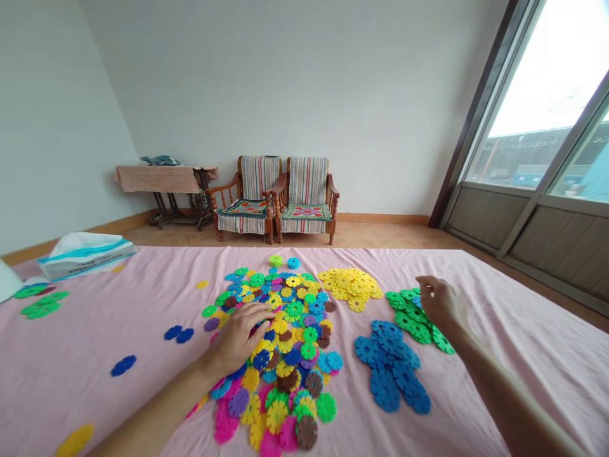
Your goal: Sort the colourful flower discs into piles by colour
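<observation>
My left hand (242, 336) reaches over a large mixed pile of notched plastic discs (295, 309), its curved fingers touching the discs and its thumb held apart. A magenta-purple disc shows partly under its fingers; I see no firm grip on it. My right hand (443, 306) hovers at the pile of green discs (413, 320), fingers loosely bent with a gap between them and no disc visible in it. A bit of blue (417, 301) shows beside its fingers, over the green discs. Nearer me lies a group of large blue discs (387, 362); farther back is a yellow heap (349, 285).
The pink cloth (157, 393) covers the table. Loose dark blue discs (124, 365), a yellow one (76, 440) and green ones (45, 306) lie on the left. A tissue box (88, 257) stands at the back left. Two wooden chairs (307, 212) stand beyond the table.
</observation>
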Motion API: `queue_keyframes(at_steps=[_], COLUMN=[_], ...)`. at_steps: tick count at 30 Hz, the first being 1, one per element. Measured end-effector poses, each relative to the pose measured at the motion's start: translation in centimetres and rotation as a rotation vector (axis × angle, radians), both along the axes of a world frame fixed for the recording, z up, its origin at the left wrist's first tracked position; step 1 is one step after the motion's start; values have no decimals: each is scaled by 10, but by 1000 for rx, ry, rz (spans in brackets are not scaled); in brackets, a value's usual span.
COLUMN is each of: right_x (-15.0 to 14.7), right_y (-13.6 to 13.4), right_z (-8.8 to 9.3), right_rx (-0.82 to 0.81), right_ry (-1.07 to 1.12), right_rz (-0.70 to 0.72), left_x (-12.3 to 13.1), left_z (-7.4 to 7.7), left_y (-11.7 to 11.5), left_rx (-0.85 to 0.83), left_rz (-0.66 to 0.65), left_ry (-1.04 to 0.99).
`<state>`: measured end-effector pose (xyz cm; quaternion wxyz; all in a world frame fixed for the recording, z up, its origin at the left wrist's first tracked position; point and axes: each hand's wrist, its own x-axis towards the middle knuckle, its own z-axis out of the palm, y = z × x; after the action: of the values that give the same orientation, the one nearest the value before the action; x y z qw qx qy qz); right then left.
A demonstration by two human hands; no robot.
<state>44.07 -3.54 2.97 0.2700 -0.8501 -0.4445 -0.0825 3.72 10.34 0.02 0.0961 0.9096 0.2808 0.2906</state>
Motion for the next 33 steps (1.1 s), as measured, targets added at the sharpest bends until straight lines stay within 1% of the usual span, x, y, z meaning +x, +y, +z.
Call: queue_keyframes(at_steps=[2,4,5,8,11,13,14,16,18,22,24,26,29,33], right_x=[-23,-56,-74,-126,-162,-173,-173,-165,-145,-84,-52,-25,4,24], right_y=[12,27,34,51,59,61,62,61,59,46,34,21,7,3], right_z=[-2,-4,-5,-9,-10,-9,-7,-3,2,8,8,4,-5,-18], right_rx=[40,101,97,64,-27,-98,-129,-170,-197,-270,-304,-340,-424,-468], right_ry=[-1,26,33,38,16,-35,-65,-111,-144,-202,-211,-211,-200,-159], right_rz=[83,328,409,560,655,659,643,586,499,237,100,20,-41,6], left_x=[-1,-2,-2,-2,-2,-2,-1,-1,0,0,0,0,0,1], left_z=[-2,-4,-4,-4,-3,-2,-1,0,2,4,4,3,2,2], left_y=[1,2,2,2,0,-1,-1,-2,-3,-4,-4,-3,-1,0], left_rx=[4,8,10,12,7,5,4,1,-6,-10,-5,-3,-9,-9], left_rz=[-4,-5,-3,4,9,12,13,10,3,-4,-4,-5,-8,-5], left_ry=[9,18,22,28,24,22,21,20,16,-9,-16,-9,11,16])
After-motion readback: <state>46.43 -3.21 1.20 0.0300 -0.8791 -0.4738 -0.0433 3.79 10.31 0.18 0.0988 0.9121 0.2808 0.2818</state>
